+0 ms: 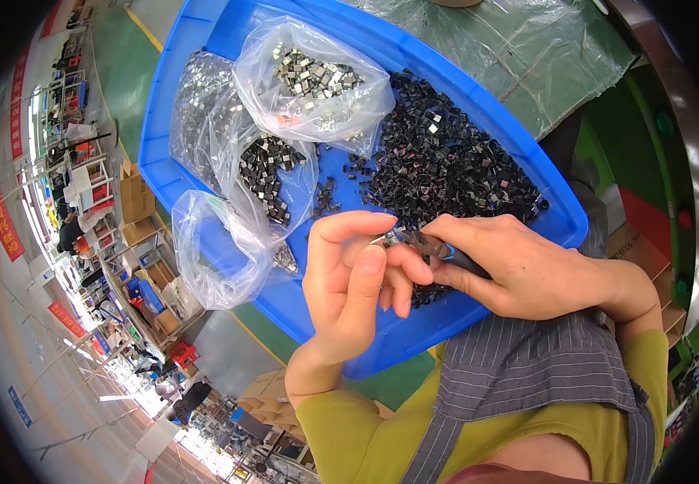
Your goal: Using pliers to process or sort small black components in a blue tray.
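Observation:
My right hand (pixel 523 270) grips a small pair of pliers or cutters (pixel 464 260) with black and blue handles. The tool points left, toward the fingers of my left hand (pixel 348 278). At its jaws sits a small shiny metal part (pixel 391 239), held by my left fingertips; its exact kind is too small to make out. Both hands are over the near part of a large blue tray (pixel 160 121). Beyond them, a heap of small black parts (pixel 446 161) spreads across the tray's right side.
One clear plastic bag (pixel 378 97) holds silvery metal pieces (pixel 313 77). Another bag has dark and silvery pieces (pixel 265 173), and a further clear bag (pixel 220 262) lies at the tray's left edge. Plastic sheeting (pixel 511 56) covers the green surface behind. Shelves and cartons (pixel 136 198) stand at left.

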`<action>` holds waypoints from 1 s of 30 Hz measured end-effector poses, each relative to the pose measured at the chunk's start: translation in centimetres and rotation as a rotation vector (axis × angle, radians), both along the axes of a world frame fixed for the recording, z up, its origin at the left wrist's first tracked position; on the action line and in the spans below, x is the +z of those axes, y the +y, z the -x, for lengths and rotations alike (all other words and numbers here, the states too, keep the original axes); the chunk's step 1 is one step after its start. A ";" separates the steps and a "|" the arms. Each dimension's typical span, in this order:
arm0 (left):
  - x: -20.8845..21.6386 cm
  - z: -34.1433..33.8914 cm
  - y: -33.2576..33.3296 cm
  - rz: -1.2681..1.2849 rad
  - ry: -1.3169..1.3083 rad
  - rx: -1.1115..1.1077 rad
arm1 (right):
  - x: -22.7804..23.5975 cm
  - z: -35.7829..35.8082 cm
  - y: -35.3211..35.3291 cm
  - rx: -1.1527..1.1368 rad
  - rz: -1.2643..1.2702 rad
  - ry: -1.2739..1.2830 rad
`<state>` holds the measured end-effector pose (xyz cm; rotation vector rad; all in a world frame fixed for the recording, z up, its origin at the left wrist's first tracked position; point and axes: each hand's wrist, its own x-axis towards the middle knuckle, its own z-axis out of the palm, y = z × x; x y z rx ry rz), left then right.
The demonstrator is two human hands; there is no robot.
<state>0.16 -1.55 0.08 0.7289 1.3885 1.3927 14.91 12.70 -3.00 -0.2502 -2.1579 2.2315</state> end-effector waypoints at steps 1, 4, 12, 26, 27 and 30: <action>-0.1 0.0 0.0 -0.002 0.033 -0.005 | -0.1 0.0 -0.1 -0.017 -0.066 0.023; -0.1 -0.2 -0.1 -0.017 0.088 -0.014 | -0.1 0.0 0.0 -0.009 -0.052 0.004; 0.0 -0.4 0.1 -0.057 0.168 -0.041 | 0.2 -0.1 0.3 0.036 -0.012 -0.038; 0.4 1.2 0.6 0.029 -0.014 -0.174 | 1.1 -0.4 1.3 0.180 0.176 -0.115; 0.4 1.3 0.6 0.014 0.017 -0.199 | 1.0 -0.5 1.3 0.192 0.192 -0.112; 0.5 1.3 0.6 0.021 0.029 -0.219 | 1.0 -0.6 1.3 0.209 0.199 -0.117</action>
